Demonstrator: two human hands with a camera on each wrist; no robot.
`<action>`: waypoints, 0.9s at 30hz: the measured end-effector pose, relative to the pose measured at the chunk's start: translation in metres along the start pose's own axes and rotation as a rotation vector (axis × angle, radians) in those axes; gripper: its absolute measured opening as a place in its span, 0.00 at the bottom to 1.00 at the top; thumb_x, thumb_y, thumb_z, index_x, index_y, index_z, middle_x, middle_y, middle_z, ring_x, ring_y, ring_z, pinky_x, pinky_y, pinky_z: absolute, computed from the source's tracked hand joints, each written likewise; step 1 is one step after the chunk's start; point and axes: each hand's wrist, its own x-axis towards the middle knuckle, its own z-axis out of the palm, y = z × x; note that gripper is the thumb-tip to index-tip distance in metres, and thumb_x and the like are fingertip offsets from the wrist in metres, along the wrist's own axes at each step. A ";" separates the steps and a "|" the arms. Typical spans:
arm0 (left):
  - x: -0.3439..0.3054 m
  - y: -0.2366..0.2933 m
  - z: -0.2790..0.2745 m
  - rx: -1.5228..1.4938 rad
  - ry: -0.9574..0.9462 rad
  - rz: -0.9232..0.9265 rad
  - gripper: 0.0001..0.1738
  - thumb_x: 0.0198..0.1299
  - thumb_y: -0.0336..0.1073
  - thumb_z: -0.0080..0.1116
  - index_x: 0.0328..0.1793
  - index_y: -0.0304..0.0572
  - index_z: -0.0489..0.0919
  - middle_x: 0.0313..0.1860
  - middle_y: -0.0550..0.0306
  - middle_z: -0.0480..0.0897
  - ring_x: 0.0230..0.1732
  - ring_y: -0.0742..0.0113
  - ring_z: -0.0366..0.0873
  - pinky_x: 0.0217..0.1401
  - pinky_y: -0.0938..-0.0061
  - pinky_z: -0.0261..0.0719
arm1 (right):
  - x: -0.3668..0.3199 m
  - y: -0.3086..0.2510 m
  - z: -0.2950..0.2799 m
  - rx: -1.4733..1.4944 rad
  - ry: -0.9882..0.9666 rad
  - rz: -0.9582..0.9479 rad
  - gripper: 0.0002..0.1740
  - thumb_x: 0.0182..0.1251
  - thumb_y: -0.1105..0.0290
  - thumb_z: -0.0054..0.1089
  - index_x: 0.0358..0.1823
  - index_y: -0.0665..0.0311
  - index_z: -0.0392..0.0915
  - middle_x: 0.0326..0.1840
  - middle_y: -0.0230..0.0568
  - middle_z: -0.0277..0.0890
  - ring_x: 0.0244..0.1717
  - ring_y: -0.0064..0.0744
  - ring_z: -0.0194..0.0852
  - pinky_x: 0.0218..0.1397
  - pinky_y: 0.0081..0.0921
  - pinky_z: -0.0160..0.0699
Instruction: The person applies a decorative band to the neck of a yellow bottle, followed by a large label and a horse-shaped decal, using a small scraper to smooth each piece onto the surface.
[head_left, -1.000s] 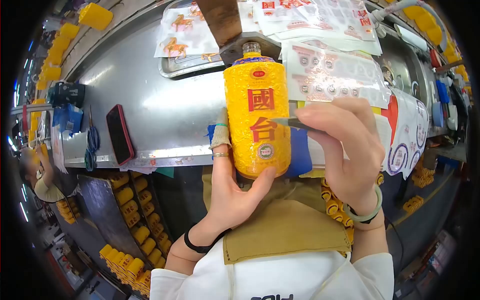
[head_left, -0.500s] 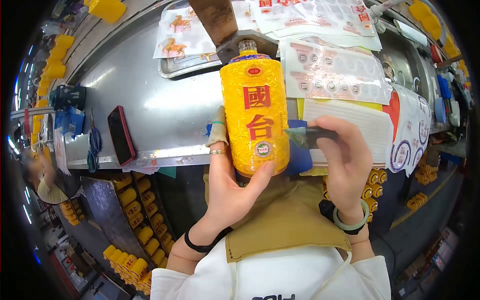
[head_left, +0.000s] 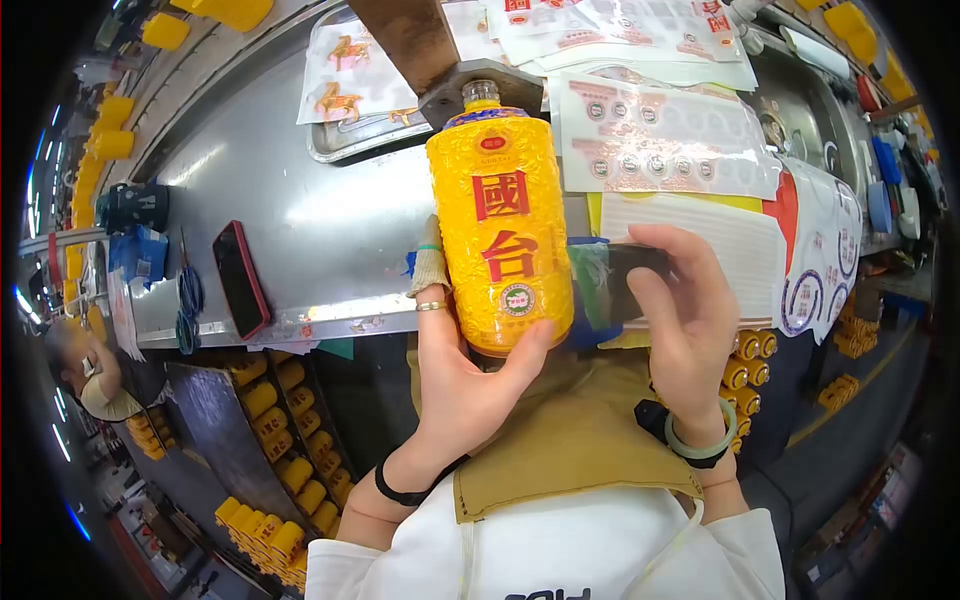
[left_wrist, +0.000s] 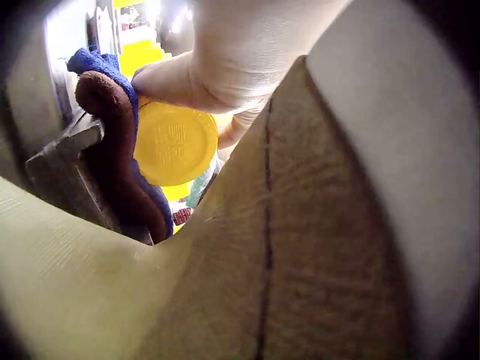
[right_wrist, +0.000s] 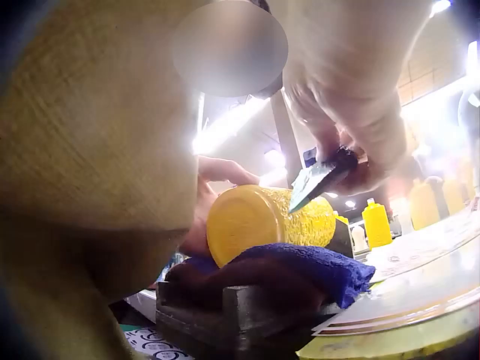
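Note:
A yellow bottle with red characters and a round label lies on a padded metal stand, its neck at a metal bracket. My left hand grips its lower left side, thumb on the front near the base, a cloth cover on one finger. To the right of the bottle, my right hand pinches a dark flat tool with a greenish translucent edge. In the right wrist view the tool is at the bottle's side, over blue cloth; whether they touch I cannot tell.
Sticker sheets and a white ridged stack lie to the right. A metal tray with gold horse stickers is behind. A phone and blue scissors are at the left. Racks of yellow bottles stand below the table.
My right hand has moved down from the red characters to the bottle's lower right, and the tool's flat face now shows. My left hand keeps its grip. The head view has shifted slightly.

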 end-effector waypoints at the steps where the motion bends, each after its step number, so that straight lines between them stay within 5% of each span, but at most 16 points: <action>1: 0.000 0.000 0.000 0.000 -0.002 -0.001 0.43 0.62 0.22 0.69 0.77 0.32 0.55 0.69 0.47 0.72 0.68 0.62 0.77 0.69 0.68 0.77 | -0.001 0.000 0.001 0.019 0.017 0.016 0.16 0.72 0.83 0.58 0.59 0.69 0.80 0.52 0.36 0.83 0.46 0.19 0.78 0.48 0.18 0.76; 4: 0.000 0.001 -0.002 0.008 -0.031 0.018 0.43 0.61 0.22 0.69 0.78 0.32 0.55 0.69 0.46 0.72 0.68 0.62 0.77 0.69 0.67 0.78 | -0.009 -0.003 0.001 0.012 0.013 0.074 0.15 0.71 0.83 0.59 0.58 0.69 0.81 0.50 0.33 0.81 0.40 0.16 0.73 0.41 0.15 0.71; 6: -0.001 0.000 -0.004 0.022 -0.077 0.001 0.50 0.62 0.17 0.62 0.86 0.34 0.45 0.76 0.47 0.66 0.74 0.59 0.70 0.74 0.62 0.74 | -0.018 -0.004 0.003 0.005 -0.013 0.151 0.14 0.70 0.81 0.62 0.56 0.68 0.81 0.46 0.29 0.79 0.35 0.12 0.65 0.34 0.13 0.62; 10: -0.001 0.006 -0.002 -0.020 0.004 -0.060 0.45 0.59 0.23 0.72 0.77 0.32 0.55 0.68 0.46 0.73 0.69 0.61 0.76 0.70 0.65 0.77 | -0.031 0.005 0.008 0.030 -0.056 0.131 0.12 0.70 0.81 0.62 0.53 0.68 0.82 0.44 0.33 0.79 0.34 0.17 0.69 0.35 0.16 0.65; 12: -0.002 0.003 -0.012 -0.006 -0.094 -0.043 0.53 0.55 0.24 0.77 0.81 0.32 0.52 0.70 0.46 0.73 0.70 0.61 0.76 0.72 0.65 0.76 | -0.031 0.007 0.001 -0.192 -0.003 0.168 0.11 0.69 0.81 0.63 0.51 0.68 0.82 0.44 0.36 0.79 0.36 0.20 0.73 0.37 0.18 0.69; 15: 0.001 -0.003 -0.029 0.205 -0.144 0.075 0.60 0.50 0.25 0.81 0.83 0.32 0.51 0.73 0.45 0.71 0.71 0.60 0.75 0.73 0.65 0.75 | -0.028 -0.004 0.002 -0.112 0.061 0.192 0.11 0.67 0.82 0.63 0.50 0.68 0.82 0.43 0.37 0.80 0.37 0.24 0.76 0.40 0.20 0.73; 17: 0.003 -0.014 -0.037 0.185 -0.080 0.003 0.57 0.47 0.28 0.84 0.81 0.30 0.59 0.71 0.44 0.75 0.70 0.60 0.77 0.71 0.65 0.76 | -0.028 -0.010 0.011 -0.073 -0.013 -0.009 0.11 0.65 0.84 0.63 0.48 0.68 0.83 0.41 0.39 0.79 0.36 0.29 0.77 0.41 0.22 0.74; 20: 0.004 -0.015 -0.047 0.568 -0.081 0.120 0.47 0.47 0.34 0.86 0.73 0.28 0.73 0.60 0.45 0.84 0.62 0.59 0.83 0.64 0.67 0.80 | -0.029 -0.011 0.014 -0.166 -0.020 0.111 0.11 0.64 0.83 0.64 0.47 0.67 0.83 0.40 0.42 0.80 0.36 0.32 0.78 0.41 0.24 0.76; 24: 0.003 -0.008 -0.033 0.518 0.048 0.226 0.49 0.46 0.34 0.86 0.74 0.29 0.72 0.62 0.45 0.81 0.63 0.58 0.82 0.65 0.67 0.80 | -0.030 -0.014 0.006 -0.223 0.064 0.075 0.10 0.62 0.82 0.66 0.46 0.67 0.84 0.38 0.42 0.81 0.36 0.33 0.79 0.40 0.27 0.77; 27: 0.004 -0.007 -0.031 0.602 -0.001 0.352 0.62 0.44 0.30 0.86 0.83 0.28 0.58 0.76 0.42 0.72 0.69 0.56 0.78 0.69 0.62 0.79 | -0.033 -0.028 0.009 -0.267 -0.024 0.064 0.11 0.60 0.83 0.68 0.44 0.67 0.85 0.35 0.42 0.80 0.35 0.35 0.79 0.38 0.27 0.77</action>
